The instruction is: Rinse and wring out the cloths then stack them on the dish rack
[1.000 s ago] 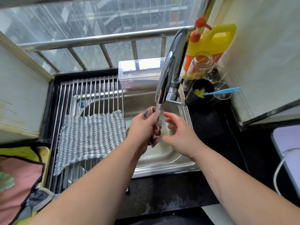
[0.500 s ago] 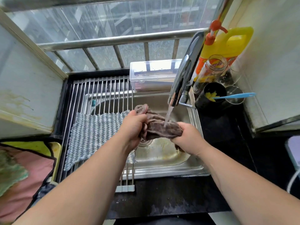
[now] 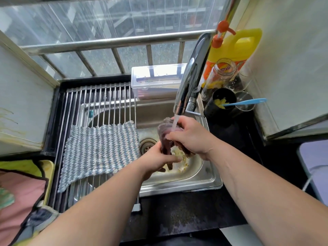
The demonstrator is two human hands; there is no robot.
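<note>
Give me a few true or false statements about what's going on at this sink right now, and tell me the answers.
1. Water runs from the tap onto the brown cloth. True.
2. The blue and white cloth lies in the bottom of the sink. False: it lies spread flat on the dish rack.
3. The left hand and the right hand both grip the brown cloth. True.
4. The yellow bottle stands to the left of the dish rack. False: it stands at the back right, behind the tap.
</note>
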